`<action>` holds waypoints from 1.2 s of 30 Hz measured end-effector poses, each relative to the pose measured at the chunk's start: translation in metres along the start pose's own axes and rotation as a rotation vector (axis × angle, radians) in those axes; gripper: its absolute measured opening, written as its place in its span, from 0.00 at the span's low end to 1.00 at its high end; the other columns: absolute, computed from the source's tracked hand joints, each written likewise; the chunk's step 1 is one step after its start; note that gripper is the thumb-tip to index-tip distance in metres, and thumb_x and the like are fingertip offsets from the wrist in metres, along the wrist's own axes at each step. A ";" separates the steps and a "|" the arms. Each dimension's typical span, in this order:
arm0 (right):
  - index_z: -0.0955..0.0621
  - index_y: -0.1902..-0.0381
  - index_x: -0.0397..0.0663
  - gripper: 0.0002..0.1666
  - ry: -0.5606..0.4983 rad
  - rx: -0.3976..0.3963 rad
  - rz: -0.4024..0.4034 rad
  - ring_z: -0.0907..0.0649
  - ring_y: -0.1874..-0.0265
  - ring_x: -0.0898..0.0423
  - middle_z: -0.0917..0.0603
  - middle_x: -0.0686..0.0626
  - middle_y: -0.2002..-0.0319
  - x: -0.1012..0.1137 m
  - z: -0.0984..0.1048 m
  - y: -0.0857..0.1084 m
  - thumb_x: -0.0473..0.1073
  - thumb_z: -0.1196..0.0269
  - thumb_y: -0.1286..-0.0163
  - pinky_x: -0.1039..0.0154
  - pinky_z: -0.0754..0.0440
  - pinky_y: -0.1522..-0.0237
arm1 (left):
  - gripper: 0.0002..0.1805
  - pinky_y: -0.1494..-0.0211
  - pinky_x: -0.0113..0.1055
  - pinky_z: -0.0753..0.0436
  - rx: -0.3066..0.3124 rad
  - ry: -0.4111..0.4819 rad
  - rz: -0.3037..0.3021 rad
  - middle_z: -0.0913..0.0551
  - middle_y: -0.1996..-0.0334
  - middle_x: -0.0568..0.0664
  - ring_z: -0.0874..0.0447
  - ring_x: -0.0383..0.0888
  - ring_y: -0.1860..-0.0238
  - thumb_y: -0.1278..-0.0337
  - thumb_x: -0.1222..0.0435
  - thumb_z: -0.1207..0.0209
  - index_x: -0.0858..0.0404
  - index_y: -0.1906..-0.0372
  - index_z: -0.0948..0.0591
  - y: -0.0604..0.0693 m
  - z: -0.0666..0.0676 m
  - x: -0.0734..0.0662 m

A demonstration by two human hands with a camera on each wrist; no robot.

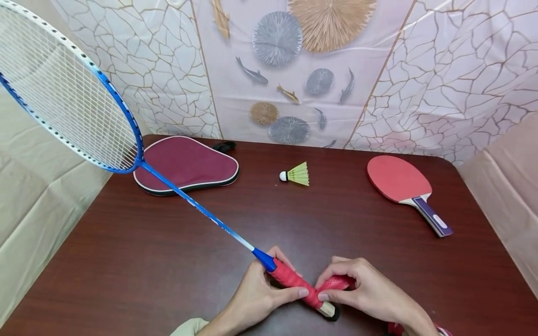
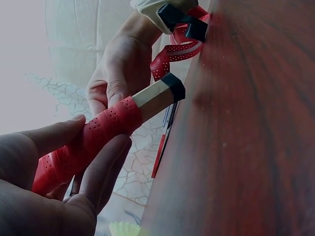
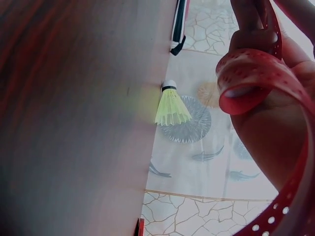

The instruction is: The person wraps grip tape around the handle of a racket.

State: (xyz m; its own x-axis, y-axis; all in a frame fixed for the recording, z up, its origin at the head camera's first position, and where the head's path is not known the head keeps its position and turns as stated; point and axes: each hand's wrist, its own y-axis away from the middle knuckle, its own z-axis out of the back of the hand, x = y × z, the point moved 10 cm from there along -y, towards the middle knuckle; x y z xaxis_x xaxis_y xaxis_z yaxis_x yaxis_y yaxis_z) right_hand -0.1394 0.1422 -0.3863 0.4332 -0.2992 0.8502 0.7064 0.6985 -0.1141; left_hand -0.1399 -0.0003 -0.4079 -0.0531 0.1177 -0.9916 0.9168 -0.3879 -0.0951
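Note:
A blue and white badminton racket (image 1: 199, 207) slants from the upper left down to my hands in the head view. Thumb and fingers of my left hand (image 1: 254, 294) grip its handle, which is wrapped in red perforated grip tape (image 2: 106, 123). Below the wrap, a short bare wooden length (image 2: 153, 102) ends in a black butt cap (image 2: 174, 87). Beside the lower edge of the wrap, my right hand (image 1: 371, 289) pinches the loose part of the tape. In the right wrist view that loose tape (image 3: 256, 73) loops around the fingers and trails down past the wrist.
A yellow shuttlecock (image 1: 297, 174) with a white tip lies mid-table at the back. To its left is a maroon paddle case (image 1: 189, 163), partly behind the racket; to its right, a red table tennis paddle (image 1: 399, 179). Patterned cloth (image 1: 277, 93) hangs behind the brown table (image 1: 168, 261).

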 end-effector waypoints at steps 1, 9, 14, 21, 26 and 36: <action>0.15 0.59 0.60 0.08 -0.001 -0.002 0.003 0.22 0.71 0.62 0.19 0.59 0.67 0.000 0.000 0.001 0.42 0.31 0.36 0.68 0.22 0.73 | 0.19 0.66 0.38 0.16 0.000 0.000 0.005 0.14 0.65 0.52 0.14 0.50 0.65 0.50 0.64 0.27 0.62 0.59 0.25 0.000 0.000 0.001; 0.15 0.58 0.61 0.08 -0.017 0.015 -0.018 0.21 0.70 0.61 0.18 0.59 0.66 -0.002 -0.001 0.001 0.44 0.31 0.35 0.68 0.21 0.73 | 0.19 0.67 0.37 0.16 -0.006 -0.003 0.027 0.14 0.65 0.52 0.14 0.50 0.65 0.50 0.63 0.27 0.63 0.58 0.25 0.002 -0.001 0.003; 0.15 0.58 0.61 0.08 -0.010 0.014 -0.022 0.21 0.70 0.62 0.18 0.59 0.66 -0.001 0.000 0.000 0.45 0.32 0.35 0.68 0.21 0.73 | 0.19 0.68 0.36 0.17 -0.008 0.005 0.020 0.14 0.65 0.52 0.14 0.51 0.65 0.50 0.64 0.27 0.63 0.58 0.25 0.000 -0.001 0.002; 0.15 0.58 0.61 0.07 -0.011 0.013 -0.016 0.21 0.70 0.62 0.18 0.59 0.66 -0.002 -0.002 0.002 0.45 0.32 0.35 0.68 0.21 0.73 | 0.20 0.67 0.37 0.16 0.003 -0.002 0.035 0.14 0.65 0.52 0.14 0.51 0.65 0.51 0.64 0.26 0.63 0.58 0.25 0.001 -0.002 0.005; 0.15 0.58 0.61 0.08 -0.010 0.012 -0.013 0.21 0.70 0.62 0.18 0.59 0.66 -0.002 -0.003 0.003 0.45 0.32 0.35 0.68 0.21 0.73 | 0.20 0.67 0.37 0.16 0.010 0.010 0.023 0.14 0.65 0.52 0.14 0.51 0.66 0.50 0.65 0.27 0.64 0.58 0.26 0.002 -0.003 0.005; 0.15 0.59 0.62 0.07 0.005 0.014 -0.019 0.21 0.70 0.62 0.18 0.60 0.66 -0.002 -0.004 0.001 0.46 0.32 0.35 0.68 0.22 0.73 | 0.19 0.67 0.37 0.16 0.009 0.012 0.004 0.14 0.66 0.52 0.14 0.50 0.66 0.50 0.65 0.27 0.62 0.59 0.25 0.003 -0.001 0.004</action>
State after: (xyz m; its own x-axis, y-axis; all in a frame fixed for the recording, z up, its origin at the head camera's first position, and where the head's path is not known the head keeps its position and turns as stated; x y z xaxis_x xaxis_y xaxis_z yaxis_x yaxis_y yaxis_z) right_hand -0.1369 0.1408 -0.3902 0.4225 -0.3155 0.8497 0.7068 0.7016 -0.0909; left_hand -0.1369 0.0004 -0.4119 -0.0451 0.1268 -0.9909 0.9135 -0.3963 -0.0923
